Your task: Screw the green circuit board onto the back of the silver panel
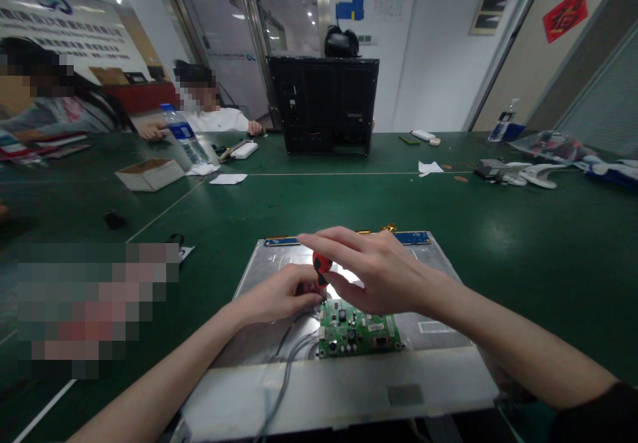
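Tabletop [523,250] along side edges of panel [428,342], right hand [371,267] pinching screwdriver [321,267], left hand [284,290] curled, hold unclear

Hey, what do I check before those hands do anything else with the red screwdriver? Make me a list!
1. Right hand at the screwdriver: ok.
2. Right hand's grip firm: cannot tell.
3. Left hand near the screwdriver's lower end: ok.
4. Tip sitting in a screw: cannot tell, hidden.
5. Green board lying on the metal panel: ok.
6. Grey cables away from the red handle: ok.
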`<state>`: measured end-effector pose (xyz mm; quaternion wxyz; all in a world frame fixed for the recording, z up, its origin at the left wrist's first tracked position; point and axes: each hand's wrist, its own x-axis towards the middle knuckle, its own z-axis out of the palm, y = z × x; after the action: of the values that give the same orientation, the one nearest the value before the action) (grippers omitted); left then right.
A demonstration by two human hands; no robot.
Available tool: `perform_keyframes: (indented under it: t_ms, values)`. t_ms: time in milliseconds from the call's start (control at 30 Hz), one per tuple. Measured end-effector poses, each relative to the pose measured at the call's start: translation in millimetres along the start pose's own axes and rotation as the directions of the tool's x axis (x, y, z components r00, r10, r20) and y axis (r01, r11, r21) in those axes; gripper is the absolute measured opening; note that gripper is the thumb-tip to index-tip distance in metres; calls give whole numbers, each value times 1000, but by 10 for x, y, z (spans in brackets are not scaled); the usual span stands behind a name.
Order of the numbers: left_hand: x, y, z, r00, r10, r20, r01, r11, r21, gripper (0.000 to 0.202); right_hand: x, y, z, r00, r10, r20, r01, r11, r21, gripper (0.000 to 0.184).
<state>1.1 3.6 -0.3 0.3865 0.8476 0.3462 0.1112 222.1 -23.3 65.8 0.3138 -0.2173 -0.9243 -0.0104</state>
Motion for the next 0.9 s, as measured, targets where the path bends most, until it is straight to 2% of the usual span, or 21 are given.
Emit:
perform_keyframes:
  t_ms: [100, 267, 467, 667, 800, 900]
  values:
    - [2, 16, -6, 1000, -7, 2, 7, 1000, 2, 16, 12, -1, -2, 1000, -14, -4, 15, 1000, 26, 44]
    - [-6, 63, -21, 1000, -14, -11, 14, 1000, -12, 13, 36, 27, 25, 1000, 24, -10, -24, 999, 33, 35]
    - [2, 78, -66, 1000, -4, 17, 5, 999, -51, 6, 54, 116, 75, 999, 15, -49, -16, 1000, -23, 25]
    - [0, 78, -62, 1000, -5, 10, 5, 997, -77, 6, 74, 164, 68, 999, -7, -48, 9, 998, 54, 33]
    - [3, 104, -75, 1000, -3, -4, 3, 996, -86, 6, 82, 187, 37, 1000, 13, 25, -17, 990, 139, 44]
    - [14, 104, -104, 1000, 16, 14, -15, 997, -78, 6, 91, 210, 24, 999, 23, 40, -29, 987, 160, 44]
